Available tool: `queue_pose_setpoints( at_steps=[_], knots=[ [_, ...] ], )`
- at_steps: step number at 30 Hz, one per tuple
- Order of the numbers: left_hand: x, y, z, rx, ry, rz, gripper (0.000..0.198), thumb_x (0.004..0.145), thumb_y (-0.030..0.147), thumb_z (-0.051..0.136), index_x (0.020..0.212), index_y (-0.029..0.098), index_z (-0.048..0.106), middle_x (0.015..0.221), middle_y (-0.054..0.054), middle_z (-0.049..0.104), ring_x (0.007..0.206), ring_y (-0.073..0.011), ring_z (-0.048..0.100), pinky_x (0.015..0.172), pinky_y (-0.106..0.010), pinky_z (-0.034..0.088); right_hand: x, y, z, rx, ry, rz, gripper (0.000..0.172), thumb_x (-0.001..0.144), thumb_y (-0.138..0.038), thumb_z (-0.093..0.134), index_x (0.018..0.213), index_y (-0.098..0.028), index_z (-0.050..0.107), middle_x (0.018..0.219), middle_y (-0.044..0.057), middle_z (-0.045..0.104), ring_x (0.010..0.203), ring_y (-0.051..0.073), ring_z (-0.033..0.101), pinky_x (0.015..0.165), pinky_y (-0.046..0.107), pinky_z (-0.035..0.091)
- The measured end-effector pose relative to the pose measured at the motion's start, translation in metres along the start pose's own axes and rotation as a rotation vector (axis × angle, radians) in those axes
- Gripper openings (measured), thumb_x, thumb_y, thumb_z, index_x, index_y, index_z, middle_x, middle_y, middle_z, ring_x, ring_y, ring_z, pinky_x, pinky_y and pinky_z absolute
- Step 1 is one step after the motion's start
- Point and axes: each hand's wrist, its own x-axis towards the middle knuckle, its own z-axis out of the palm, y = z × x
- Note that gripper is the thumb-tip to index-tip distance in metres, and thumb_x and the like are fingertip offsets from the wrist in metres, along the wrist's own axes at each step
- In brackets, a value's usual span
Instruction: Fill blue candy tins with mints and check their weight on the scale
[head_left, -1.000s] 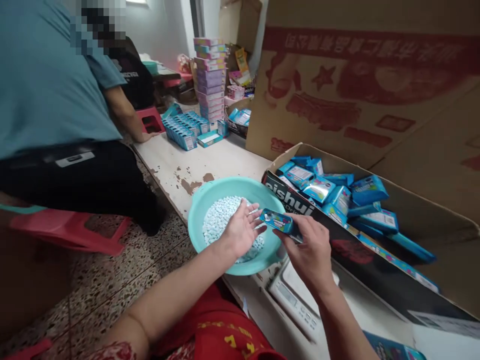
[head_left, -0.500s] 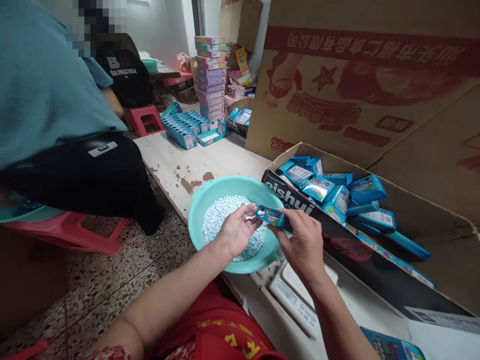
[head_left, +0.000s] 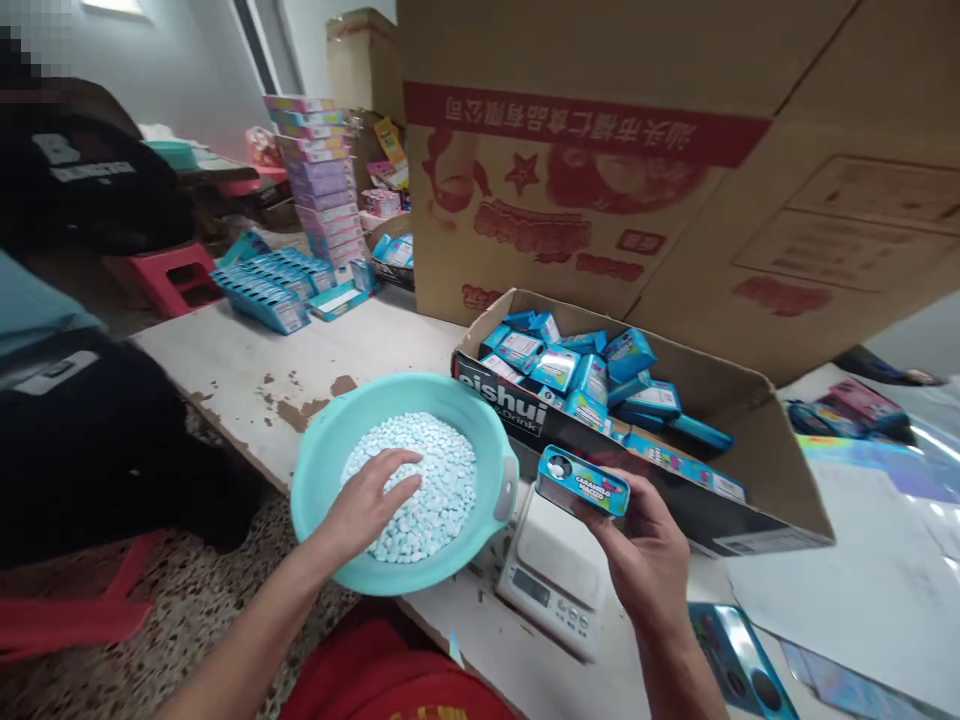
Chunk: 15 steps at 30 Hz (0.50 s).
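My left hand [head_left: 367, 497]: fingers loosely spread on candies [head_left: 431, 470] in basin [head_left: 315, 470], lower centre. My right hand [head_left: 645, 555]: fingers gripping tin [head_left: 583, 481].

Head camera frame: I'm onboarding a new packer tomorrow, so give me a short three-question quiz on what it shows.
1. True or false: the left hand rests on the pale blue tablets inside the teal basin.
2. What does the right hand hold?
A. a small blue tin
B. a pink stool
C. a pen
3. Fill in: below the tin, beside the basin, stands a white ____.

Key:
1. True.
2. A; it is held over the table edge, in front of the open carton of blue packs.
3. Scale.
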Motion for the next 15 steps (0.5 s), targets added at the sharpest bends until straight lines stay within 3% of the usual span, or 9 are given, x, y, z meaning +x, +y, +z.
queue_pose_setpoints(
  at_steps=[4,9,15],
  knots=[
    [0.002,-0.008,0.002,0.075,-0.103,-0.051,0.044,0.086,0.056,0.047,0.110,0.024,0.064,0.119,-0.007,0.064,0.105,-0.0255,0.061,0.087,-0.035,0.052,-0.020,0.034,-0.020,0.001,0.056,0.142,0.037,0.068,-0.039,0.079,0.095,-0.019,0.064,0.085,0.004,0.066,0.079,0.022,0.063,0.071,0.034,0.053],
    [0.002,-0.011,0.016,0.139,-0.221,-0.033,0.045,0.087,0.058,0.046,0.114,0.025,0.062,0.122,-0.006,0.063,0.111,-0.0252,0.058,0.093,-0.035,0.047,-0.052,0.069,-0.024,0.050,0.129,0.256,0.040,0.066,-0.039,0.080,0.096,-0.019,0.062,0.091,0.005,0.066,0.083,0.022,0.063,0.075,0.036,0.053],
    [0.004,-0.006,0.018,0.208,-0.264,-0.081,0.047,0.084,0.060,0.046,0.113,0.026,0.061,0.124,-0.004,0.063,0.112,-0.0256,0.058,0.091,-0.033,0.047,-0.064,0.071,-0.042,-0.024,0.179,0.156,0.061,0.069,-0.039,0.079,0.121,-0.021,0.052,0.127,0.013,0.055,0.118,0.027,0.052,0.097,0.047,0.045]
  ],
)
